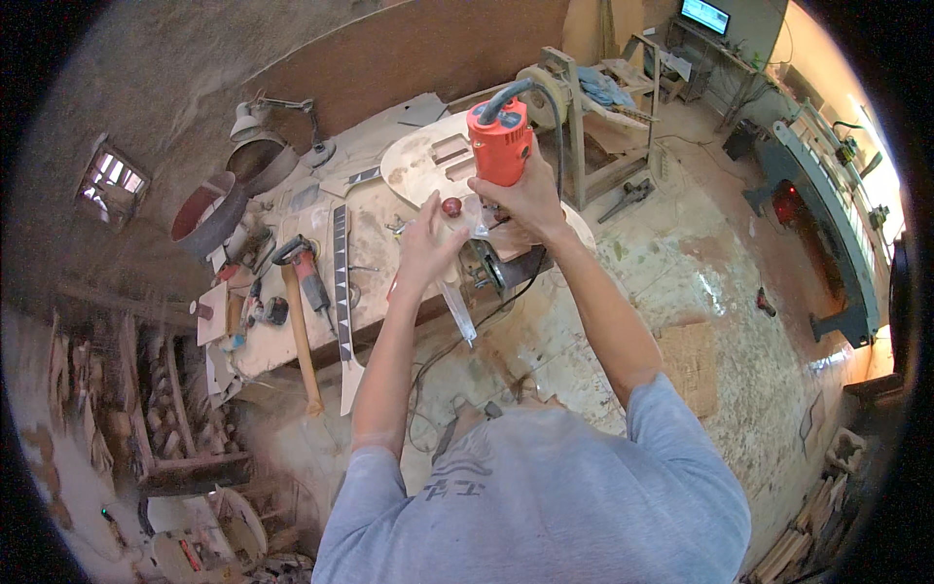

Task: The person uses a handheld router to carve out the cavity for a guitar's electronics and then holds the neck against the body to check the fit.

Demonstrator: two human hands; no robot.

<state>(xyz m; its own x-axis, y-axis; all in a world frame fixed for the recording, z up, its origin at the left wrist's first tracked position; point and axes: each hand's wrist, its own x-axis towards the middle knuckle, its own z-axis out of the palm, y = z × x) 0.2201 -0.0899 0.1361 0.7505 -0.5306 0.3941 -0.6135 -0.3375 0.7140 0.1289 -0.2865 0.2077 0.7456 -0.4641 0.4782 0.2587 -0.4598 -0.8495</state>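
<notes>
My right hand (530,202) is wrapped round the lower body of a red trim router (499,146), its dark cable rising from the top. The router stands upright over a pale wooden guitar body (404,167) with cut-out pockets. A round dark red knob (451,206) sits on the router's clear base (475,216), with the fingers and thumb of my left hand (428,245) curled about it. The bit is hidden. A clear plastic strip (457,311) slants down past the bench edge beside my left wrist.
On the workbench (375,258) lie a guitar neck (342,282), a wooden handle (302,341), an angle grinder (309,273) and a desk lamp (316,131). The black cable (428,360) trails to the floor. A wooden frame (574,127) stands right of the bench; a grey machine (827,234) is far right.
</notes>
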